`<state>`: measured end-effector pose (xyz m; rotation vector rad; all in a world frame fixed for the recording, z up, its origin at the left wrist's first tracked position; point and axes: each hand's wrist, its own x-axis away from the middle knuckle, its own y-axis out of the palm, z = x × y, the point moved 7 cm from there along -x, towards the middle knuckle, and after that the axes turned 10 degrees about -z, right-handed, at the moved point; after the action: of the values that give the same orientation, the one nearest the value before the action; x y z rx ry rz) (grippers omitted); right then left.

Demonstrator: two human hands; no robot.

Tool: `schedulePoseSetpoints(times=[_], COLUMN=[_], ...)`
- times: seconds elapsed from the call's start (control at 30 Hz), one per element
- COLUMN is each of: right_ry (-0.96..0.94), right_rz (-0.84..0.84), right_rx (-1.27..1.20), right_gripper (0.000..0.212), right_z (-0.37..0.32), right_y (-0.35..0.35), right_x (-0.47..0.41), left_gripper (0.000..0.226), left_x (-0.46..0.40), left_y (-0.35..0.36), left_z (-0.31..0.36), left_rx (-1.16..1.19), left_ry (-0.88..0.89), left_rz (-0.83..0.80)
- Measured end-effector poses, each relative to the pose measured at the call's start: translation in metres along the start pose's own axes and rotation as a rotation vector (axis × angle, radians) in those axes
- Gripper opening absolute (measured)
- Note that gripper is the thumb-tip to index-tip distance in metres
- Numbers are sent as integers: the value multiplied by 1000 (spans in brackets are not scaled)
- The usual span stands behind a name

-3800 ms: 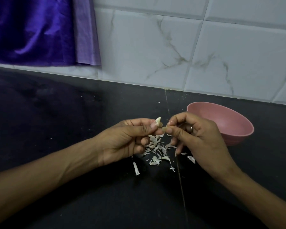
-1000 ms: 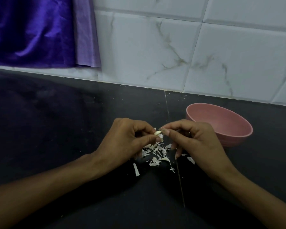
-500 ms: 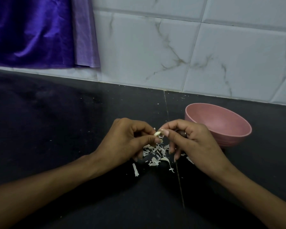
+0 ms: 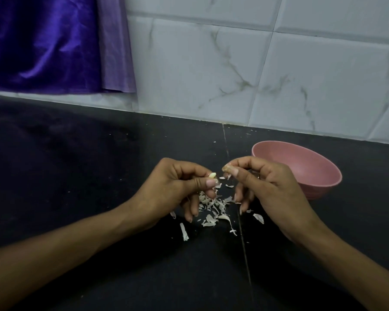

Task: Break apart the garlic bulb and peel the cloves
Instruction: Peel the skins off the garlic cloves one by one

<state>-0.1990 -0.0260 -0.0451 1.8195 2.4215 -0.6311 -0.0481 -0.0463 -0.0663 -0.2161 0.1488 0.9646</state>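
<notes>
**Peeling well under way, one clove in hand**

Judging by the heap of skins [image 4: 213,205] on the dark counter [image 4: 76,176], a good part of the peeling looks done. No whole bulb shows anywhere, so the breaking apart seems finished. Whether more cloves wait is unclear: the inside of the pink bowl [image 4: 301,167] by the right wrist is too dim to read, and none lie loose on the counter.

The left hand [image 4: 175,189] pinches a small clove [image 4: 212,175] between thumb and forefinger, just above the skins. Its showing tip is pale cream and smooth, apparently bare; the rest is hidden by the fingers. The right hand [image 4: 263,185] sits just beside it, thumb and forefinger pressed together, likely on a scrap of skin too small to be sure of. A few flakes hang between the two hands.
</notes>
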Motion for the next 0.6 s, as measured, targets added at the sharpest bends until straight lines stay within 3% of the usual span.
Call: schedulePoseSetpoints(times=[0.33, 0.5, 0.6], right_ry=[-23, -51, -50], right_rz=[42, 144, 85], right_rx=[66, 119, 113], right_gripper=[5, 29, 17], right_z=[4, 0, 0], right_y=[-4, -10, -8], right_x=[2, 5, 3], left_gripper=[22, 24, 26], left_x=[-1, 1, 0], left_y=[5, 10, 9], left_z=[-3, 1, 1], left_rx=[83, 11, -10], left_ry=[-49, -30, -26], left_rz=[-64, -103, -83])
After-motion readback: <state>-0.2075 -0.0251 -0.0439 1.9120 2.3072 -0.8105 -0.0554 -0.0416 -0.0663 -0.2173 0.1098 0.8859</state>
